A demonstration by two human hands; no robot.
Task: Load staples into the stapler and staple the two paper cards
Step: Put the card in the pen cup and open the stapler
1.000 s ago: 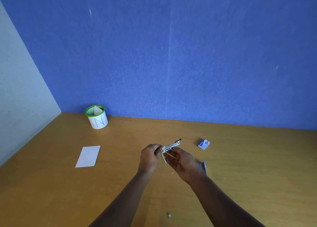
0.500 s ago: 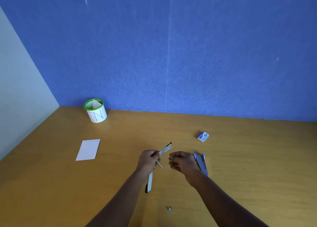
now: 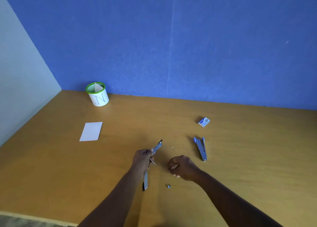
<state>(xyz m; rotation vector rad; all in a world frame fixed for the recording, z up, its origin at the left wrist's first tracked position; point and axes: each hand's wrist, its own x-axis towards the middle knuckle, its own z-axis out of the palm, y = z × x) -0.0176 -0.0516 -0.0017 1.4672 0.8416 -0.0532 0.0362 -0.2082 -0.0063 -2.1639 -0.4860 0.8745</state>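
Observation:
My left hand [image 3: 142, 159] grips a silver stapler [image 3: 157, 147] swung wide open: one arm points up and right, the other [image 3: 145, 182] hangs down toward me past my wrist. My right hand [image 3: 182, 166] hovers just right of it with fingers curled; whether it holds anything I cannot tell. A white paper card [image 3: 91, 131] lies flat at the left. The small blue-and-white staple box [image 3: 204, 122] lies at the right. A loose staple bit [image 3: 172, 147] rests on the desk between the stapler and the blue tool.
A blue-and-silver stapler-like tool [image 3: 200, 148] lies right of my right hand. A white cup with a green rim [image 3: 97, 94] stands at the back left by the blue wall. A tiny blue scrap [image 3: 168, 185] lies near my forearms. The wooden desk [image 3: 51, 166] ends at a grey wall on the left.
My right hand let go of the stapler and drew back to the right. The stapler swung open fully in my left hand, and both hands lowered toward the desk.

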